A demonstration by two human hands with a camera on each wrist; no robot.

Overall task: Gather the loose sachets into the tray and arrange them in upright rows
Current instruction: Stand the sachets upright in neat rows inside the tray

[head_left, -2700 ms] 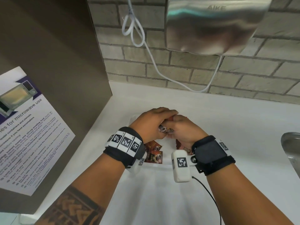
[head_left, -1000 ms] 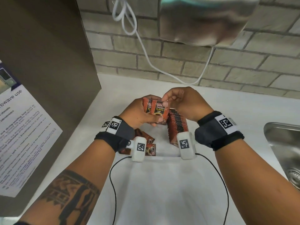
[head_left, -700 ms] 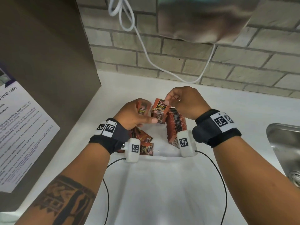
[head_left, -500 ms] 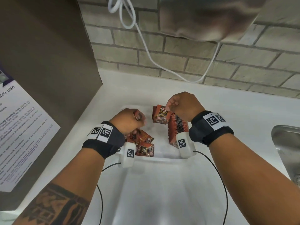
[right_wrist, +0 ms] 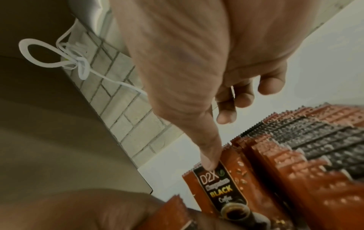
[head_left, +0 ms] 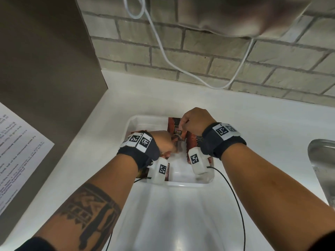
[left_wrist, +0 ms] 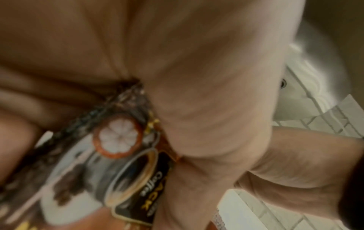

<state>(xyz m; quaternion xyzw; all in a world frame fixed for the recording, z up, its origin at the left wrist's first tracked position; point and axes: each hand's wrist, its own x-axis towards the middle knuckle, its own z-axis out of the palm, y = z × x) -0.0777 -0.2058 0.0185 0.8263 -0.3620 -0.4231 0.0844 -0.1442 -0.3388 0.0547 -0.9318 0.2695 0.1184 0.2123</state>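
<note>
The right hand (head_left: 196,120) pinches the top edge of an upright coffee sachet (right_wrist: 218,186), thumb (right_wrist: 208,157) pressed on its printed face. Just behind those fingers stands a packed row of sachets (right_wrist: 307,152), edges up. The left hand (head_left: 164,140) curls around another sachet (left_wrist: 126,175), gripping it beside the first. Both hands are inside the white tray (head_left: 134,122), where loose sachets (head_left: 167,171) lie under the left wrist.

Tray (head_left: 133,122) sits on counter (head_left: 253,124), brick wall (head_left: 199,51) at 12 o'clock, sink (head_left: 322,160) at 3, cabinet panel (head_left: 45,69) at 9. Upright sachet row (head_left: 194,140) in tray's right half; loose sachets (head_left: 167,171) at 7 o'clock, probably lying flat.
</note>
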